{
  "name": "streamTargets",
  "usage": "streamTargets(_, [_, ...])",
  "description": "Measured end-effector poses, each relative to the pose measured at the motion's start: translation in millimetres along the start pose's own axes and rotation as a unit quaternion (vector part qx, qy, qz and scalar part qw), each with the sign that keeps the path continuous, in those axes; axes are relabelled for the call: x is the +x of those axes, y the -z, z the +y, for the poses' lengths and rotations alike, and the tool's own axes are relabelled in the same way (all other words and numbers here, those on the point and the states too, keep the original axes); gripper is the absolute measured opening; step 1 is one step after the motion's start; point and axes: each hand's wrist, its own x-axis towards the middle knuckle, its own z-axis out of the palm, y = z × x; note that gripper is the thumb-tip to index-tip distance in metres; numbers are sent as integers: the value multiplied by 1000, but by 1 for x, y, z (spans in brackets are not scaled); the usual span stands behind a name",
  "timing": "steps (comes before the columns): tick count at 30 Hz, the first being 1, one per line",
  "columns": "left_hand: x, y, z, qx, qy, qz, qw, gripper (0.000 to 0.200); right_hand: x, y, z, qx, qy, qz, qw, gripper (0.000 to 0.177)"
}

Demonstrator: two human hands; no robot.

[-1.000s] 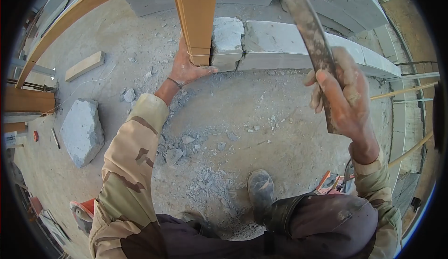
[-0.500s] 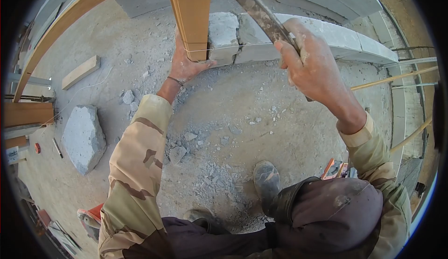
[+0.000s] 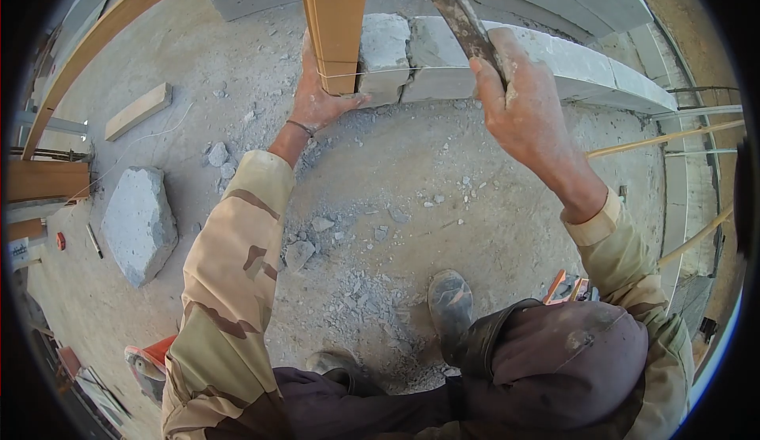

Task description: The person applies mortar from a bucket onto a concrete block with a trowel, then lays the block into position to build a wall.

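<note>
My left hand (image 3: 315, 107) is at the near end of a brown wooden post (image 3: 342, 32). Its fingers lie along the post's left side, and the thumb stretches right beneath it towards a rough, broken-edged grey block (image 3: 385, 52). A thin white string (image 3: 380, 72) crosses the post and the block. In my right hand (image 3: 522, 111), closed around its grip, is a long, flat, mortar-spattered tool (image 3: 455, 16) that slants up to the left. The tool's far end is cut off by the top of the view. Beneath it runs a low row of pale blocks (image 3: 546, 56).
Left on the ground lie a large broken block chunk (image 3: 141, 226) and a short wooden piece (image 3: 138, 112). Rubble (image 3: 348, 305) is scattered around my boots (image 3: 451, 305). A curved-looking wooden beam (image 3: 87, 44) spans the upper left. Poles (image 3: 665, 137) stand at right.
The tool and my right hand have shifted slightly, and more of the tool's far end is out of view. My left hand stays at the post; the view has shifted a little.
</note>
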Motion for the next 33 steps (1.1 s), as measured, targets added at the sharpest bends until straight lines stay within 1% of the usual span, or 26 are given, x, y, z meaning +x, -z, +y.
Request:
streamTargets(1, [0,0,0,1,-1,1,1000,117,-3,-11,12,0,1,1,1000,29])
streamTargets(2, [0,0,0,-25,9,-5,1000,117,-7,-27,31,-31,34,-42,998,29])
streamTargets(3, [1,1,2,-51,19,-11,998,118,-5,-32,30,-61,68,-85,992,28])
streamTargets(4, [1,1,3,-50,17,-12,999,118,-3,-26,30,-60,67,-83,992,28])
streamTargets(6, [0,1,3,-16,12,-2,1000,119,6,-7,22,-11,6,-143,990,29])
streamTargets(7, [-2,1,3,-16,12,-4,1000,119,5,-3,16,-9,5,-143,990,29])
streamTargets(9, [0,2,4,-54,19,-13,998,119,4,0,2,4,-31,-71,997,29])
streamTargets(10, [1,2,4,-53,16,-12,998,119,1,-5,6,4,-29,-69,997,29])
streamTargets(12, [1,3,5,-19,13,-14,1000,118,-8,-21,23,-18,8,-68,997,26])
streamTargets(13, [1,4,5,-17,13,-15,1000,118,-6,-23,32,-16,8,-67,998,26])
streamTargets(15, [2,3,4,-24,10,-21,999,117,0,-23,48,-45,113,-53,991,22])
streamTargets(16, [1,3,6,-25,12,-23,999,117,1,-17,40,-45,111,-55,991,22])
streamTargets(18, [-1,3,7,-91,34,-17,995,116,4,2,20,19,-8,-47,999,22])
streamTargets(19, [0,3,7,-91,33,-16,995,116,4,4,17,19,-7,-46,999,22])
streamTargets(21, [1,3,7,38,3,-23,999,115,3,6,13,7,-26,19,999,24])
streamTargets(22, [1,3,5,38,3,-22,999,115,0,-4,20,6,-25,19,999,24])
streamTargets(24, [1,2,4,-39,-1,-5,999,114,-8,-28,39,-54,29,-61,996,24])
streamTargets(25, [1,1,5,-39,-5,-5,999,114,-7,-24,43,-55,29,-57,996,24])
streamTargets(27, [0,1,5,-22,10,2,1000,113,4,-15,45,-32,51,-103,993,20])
streamTargets(28, [-2,2,6,-22,11,-2,1000,113,2,-10,39,-29,48,-103,993,20])
streamTargets(30, [2,4,8,-62,67,-53,994,138,7,4,21,-1,27,-63,998,21])
streamTargets(31, [3,4,7,-61,69,-52,994,138,9,8,11,-1,28,-65,998,21])
streamTargets(33, [1,3,6,-78,61,-51,994,139,3,10,-4,27,48,51,997,25])
